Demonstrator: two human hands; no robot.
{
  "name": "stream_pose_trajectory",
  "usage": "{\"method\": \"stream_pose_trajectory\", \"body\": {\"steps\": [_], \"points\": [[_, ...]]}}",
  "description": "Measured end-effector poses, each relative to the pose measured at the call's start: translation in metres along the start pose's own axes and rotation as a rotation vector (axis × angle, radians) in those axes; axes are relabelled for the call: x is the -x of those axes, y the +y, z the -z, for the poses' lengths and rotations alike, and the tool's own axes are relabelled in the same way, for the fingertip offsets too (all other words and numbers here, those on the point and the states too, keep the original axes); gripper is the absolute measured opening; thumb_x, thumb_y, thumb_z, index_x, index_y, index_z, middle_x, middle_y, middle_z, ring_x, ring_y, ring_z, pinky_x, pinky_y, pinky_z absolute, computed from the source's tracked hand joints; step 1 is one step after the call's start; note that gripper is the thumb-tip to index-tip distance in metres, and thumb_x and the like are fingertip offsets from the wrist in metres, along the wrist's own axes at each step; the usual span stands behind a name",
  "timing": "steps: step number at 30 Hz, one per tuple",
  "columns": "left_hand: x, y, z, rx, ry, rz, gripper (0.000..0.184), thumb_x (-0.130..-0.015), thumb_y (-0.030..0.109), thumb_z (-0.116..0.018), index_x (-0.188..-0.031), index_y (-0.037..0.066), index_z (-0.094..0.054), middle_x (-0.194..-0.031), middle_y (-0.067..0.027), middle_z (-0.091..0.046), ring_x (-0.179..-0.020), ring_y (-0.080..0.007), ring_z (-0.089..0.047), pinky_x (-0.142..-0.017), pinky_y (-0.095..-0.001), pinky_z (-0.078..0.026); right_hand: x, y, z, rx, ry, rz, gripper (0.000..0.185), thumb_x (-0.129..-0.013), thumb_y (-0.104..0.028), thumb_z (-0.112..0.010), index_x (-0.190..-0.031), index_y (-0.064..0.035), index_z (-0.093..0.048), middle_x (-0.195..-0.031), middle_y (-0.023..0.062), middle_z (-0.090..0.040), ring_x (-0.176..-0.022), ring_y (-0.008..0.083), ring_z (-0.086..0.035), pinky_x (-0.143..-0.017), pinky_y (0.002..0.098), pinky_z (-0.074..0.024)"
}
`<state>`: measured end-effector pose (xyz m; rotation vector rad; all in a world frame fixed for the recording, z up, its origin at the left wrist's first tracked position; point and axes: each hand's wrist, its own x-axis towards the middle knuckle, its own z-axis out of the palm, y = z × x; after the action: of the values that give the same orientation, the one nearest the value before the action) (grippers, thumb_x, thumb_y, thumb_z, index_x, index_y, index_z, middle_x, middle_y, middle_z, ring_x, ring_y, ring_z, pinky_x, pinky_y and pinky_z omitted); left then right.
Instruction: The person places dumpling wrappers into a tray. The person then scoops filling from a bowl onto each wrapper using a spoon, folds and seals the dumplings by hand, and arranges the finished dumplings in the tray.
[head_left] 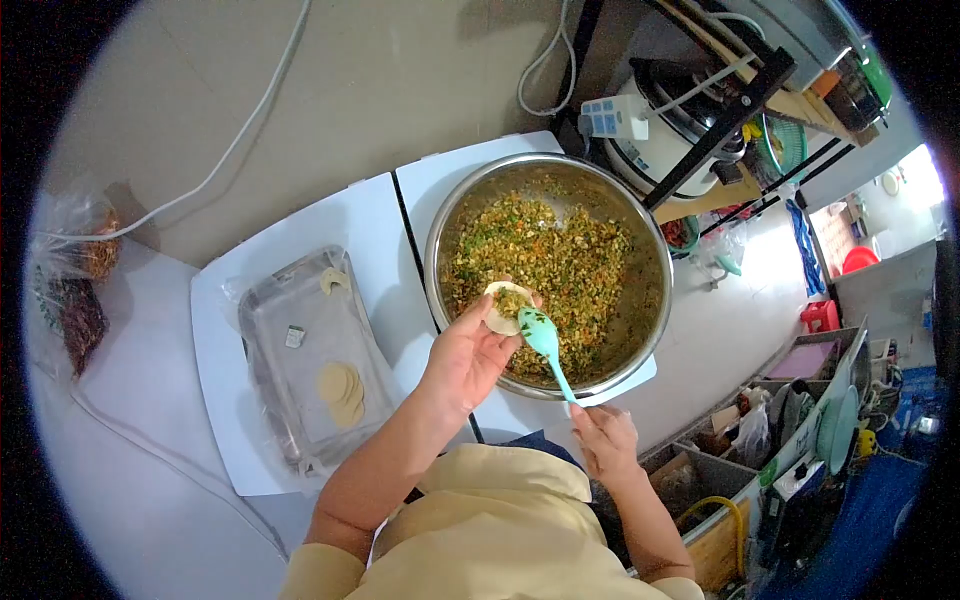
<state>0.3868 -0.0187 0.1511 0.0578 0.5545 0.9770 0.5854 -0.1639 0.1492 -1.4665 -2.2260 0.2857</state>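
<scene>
From my remote seat I see the left hand pinching one wrapper, toward eight o'clock over one bowl; the right hand grips one spoon near six. One tray lies at eight.

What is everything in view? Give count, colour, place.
Table: 1, white, centre-left
Bowl: 1, silver, on table
Filling: 1 heap, mostly green and yellow, in bowl
Filled wrapper: 1, pale, over bowl
Spoon: 1, mint green, at filled wrapper
Tray: 1, silver, left on table
Stacked wrappers: several, pale, on tray
Curved piece: 1, pale, tray's far end
Small item: 1, white and green, on tray
Power strip: 1, white and blue, upper right
Cooker: 1, white, upper right
Stool: 1, red, right
Clutter: too crowded to count, mixed, lower right
Shirt: 1, pale yellow, bottom centre
Left hand: 1, bare, holding filled wrapper
Right hand: 1, bare, holding spoon
</scene>
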Motion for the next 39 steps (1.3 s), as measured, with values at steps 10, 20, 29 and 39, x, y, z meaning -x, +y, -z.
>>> {"method": "stream_pose_trajectory", "body": {"steps": [10, 20, 29, 39], "points": [[0.012, 0.007, 0.013, -0.195, 0.062, -0.054, 0.031, -0.090, 0.007, -0.053, -0.117, -0.005, -0.049, -0.118, -0.0184, -0.054, -0.115, -0.0307, -0.051, -0.098, -0.0310, -0.044, -0.022, 0.012, 0.009, -0.888, 0.477, -0.697, 0.027, -0.094, -0.019, -0.049, -0.105, 0.0031, -0.059, -0.073, 0.0045, -0.057, -0.065, 0.0110, -0.052, -0.060, 0.0251, -0.0424], [0.019, 0.016, 0.021, -0.293, 0.063, -0.076, 0.028, -0.092, 0.012, -0.051, -0.114, -0.004, -0.053, -0.111, -0.0147, -0.057, -0.109, -0.0254, -0.055, -0.096, -0.0302, -0.045, -0.036, 0.002, -0.013, -0.686, 0.232, -0.749, 0.023, -0.093, -0.020, -0.050, -0.099, -0.0008, -0.062, -0.069, 0.0081, -0.062, -0.060, 0.0132, -0.057, -0.054, 0.0254, -0.0436], [0.023, 0.014, 0.024, -0.303, 0.111, -0.055, 0.035, -0.091, 0.015, -0.051, -0.119, -0.006, -0.049, -0.115, -0.0200, -0.056, -0.111, -0.0298, -0.054, -0.096, -0.0384, -0.044, -0.039, 0.008, 0.004, -1.202, 0.580, -0.956, 0.027, -0.092, -0.024, -0.052, -0.096, 0.0007, -0.060, -0.066, 0.0023, -0.055, -0.054, 0.0072, -0.048, -0.047, 0.0207, -0.0353], [0.017, -0.008, 0.007, -0.182, 0.047, 0.136, 0.032, -0.092, 0.018, -0.052, -0.117, -0.003, -0.052, -0.113, -0.0124, -0.057, -0.106, -0.0227, -0.056, -0.094, -0.0412, -0.046, -0.033, -0.017, 0.022, -0.983, 0.554, -0.626, 0.027, -0.093, -0.021, -0.050, -0.100, 0.0036, -0.060, -0.071, 0.0073, -0.058, -0.059, 0.0098, -0.050, -0.051, 0.0215, -0.0390]]}}
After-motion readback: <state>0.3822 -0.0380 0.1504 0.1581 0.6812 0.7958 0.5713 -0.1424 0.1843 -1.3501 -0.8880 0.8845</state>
